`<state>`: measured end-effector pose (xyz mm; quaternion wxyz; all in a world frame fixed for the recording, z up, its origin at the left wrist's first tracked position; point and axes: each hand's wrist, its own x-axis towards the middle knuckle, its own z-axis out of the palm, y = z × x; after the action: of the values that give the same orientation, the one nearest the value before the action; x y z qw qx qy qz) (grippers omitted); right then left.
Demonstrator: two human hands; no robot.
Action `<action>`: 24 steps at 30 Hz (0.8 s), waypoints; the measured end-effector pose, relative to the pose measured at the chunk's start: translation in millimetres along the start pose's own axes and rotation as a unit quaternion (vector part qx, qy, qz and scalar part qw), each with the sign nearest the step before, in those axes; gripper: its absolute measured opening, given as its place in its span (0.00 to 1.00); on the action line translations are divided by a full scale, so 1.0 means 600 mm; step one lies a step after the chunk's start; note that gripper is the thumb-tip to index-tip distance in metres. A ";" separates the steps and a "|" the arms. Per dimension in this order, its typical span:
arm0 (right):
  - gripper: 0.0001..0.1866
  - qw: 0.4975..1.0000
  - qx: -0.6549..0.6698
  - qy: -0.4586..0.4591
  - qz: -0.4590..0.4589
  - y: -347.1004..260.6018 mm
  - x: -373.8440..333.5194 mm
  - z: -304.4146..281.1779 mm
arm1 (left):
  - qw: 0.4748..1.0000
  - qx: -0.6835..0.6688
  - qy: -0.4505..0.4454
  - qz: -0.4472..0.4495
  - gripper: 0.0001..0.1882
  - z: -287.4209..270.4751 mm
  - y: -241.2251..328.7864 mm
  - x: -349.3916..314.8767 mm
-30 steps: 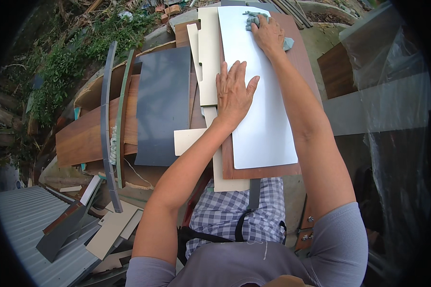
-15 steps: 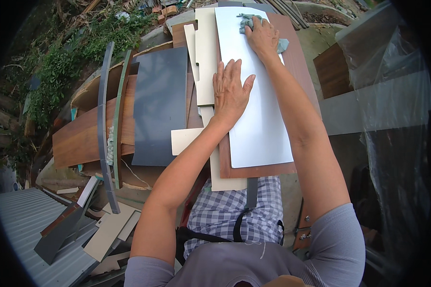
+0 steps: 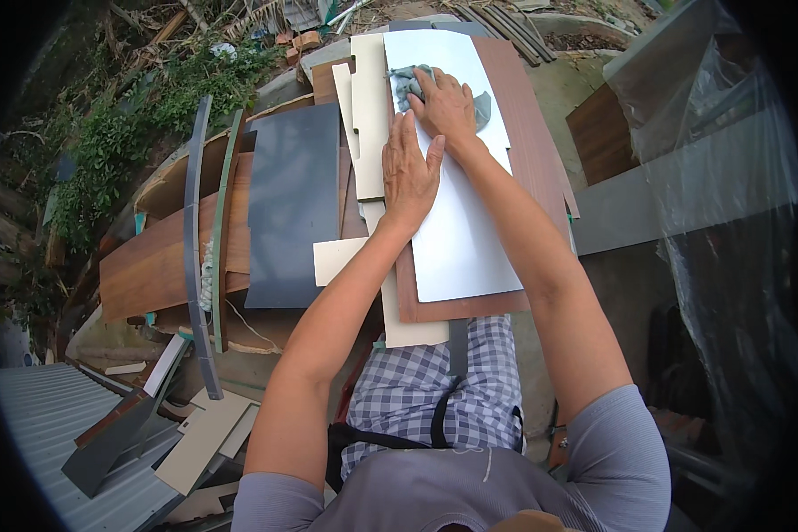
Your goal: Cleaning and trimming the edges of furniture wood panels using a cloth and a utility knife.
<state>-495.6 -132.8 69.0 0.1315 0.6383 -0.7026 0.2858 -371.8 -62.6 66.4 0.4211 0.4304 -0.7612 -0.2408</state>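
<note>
A glossy white panel lies on a reddish-brown board in front of me. Near its far end my right hand presses a crumpled grey-green cloth against the surface, with part of the cloth showing on either side of the hand. My left hand rests flat on the white panel's left edge, fingers together and stretched out, holding nothing. Its fingertips are close to my right hand. Cream panels with notched edges lie directly to the left, partly under the stack.
Further left are a dark grey panel, two upright narrow strips and a wood-grain board. Clear plastic sheeting hangs at right over more boards. Cut offcuts lie at lower left on corrugated metal.
My right hand has drawn the cloth nearer and to the left across the white panel. My left hand stays on the panel's left edge. The whole view has shifted slightly.
</note>
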 end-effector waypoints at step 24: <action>0.25 0.996 0.033 -0.078 -0.030 -0.081 -0.239 -0.158 | 0.995 -0.083 0.028 -0.041 0.39 -0.013 0.005 -0.008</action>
<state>-444.1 37.7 77.4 0.0643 0.6836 -0.6811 0.2541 -365.4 -56.8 70.5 0.4664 0.4317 -0.7080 -0.3079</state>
